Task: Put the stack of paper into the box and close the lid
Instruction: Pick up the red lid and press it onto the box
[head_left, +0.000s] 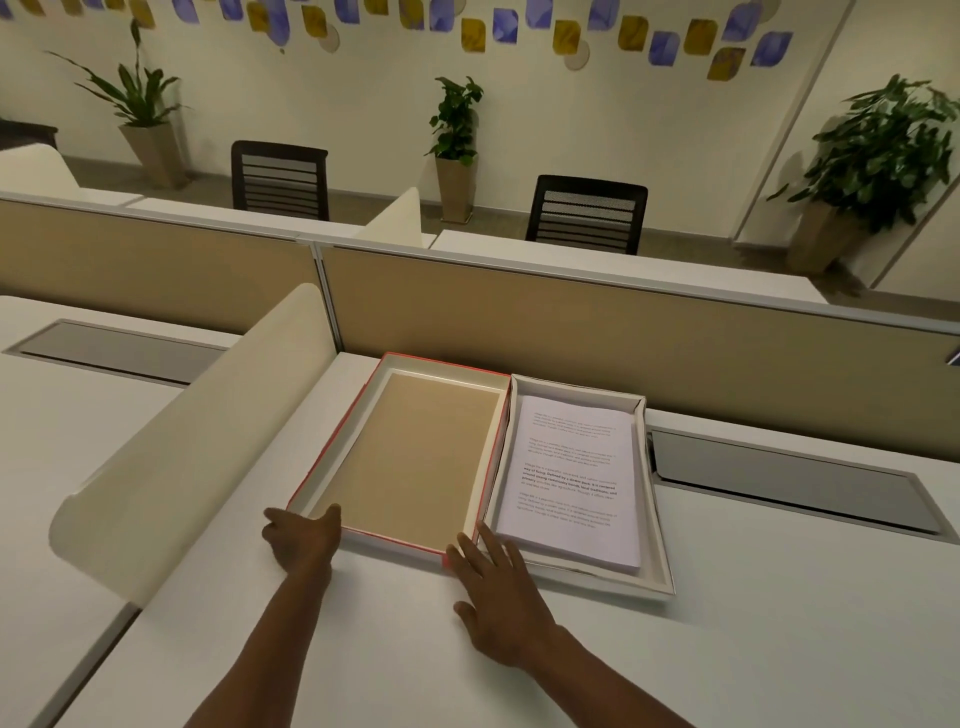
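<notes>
A red-edged lid (415, 457) lies upside down on the white desk, its brown inside facing up. Touching its right side is the shallow white box (653, 499), with the stack of printed paper (571, 478) lying in it. My left hand (298, 538) grips the lid's near left corner, thumb over the rim. At the lid's near right corner my right hand (498, 592) rests flat with fingers spread, fingertips touching the rim where lid and box meet.
A curved cream divider (171, 452) rises just left of the lid. A beige partition panel (571, 322) runs behind lid and box. Grey cable hatches (789, 478) are set into the desk. Black chairs and potted plants stand beyond the partition.
</notes>
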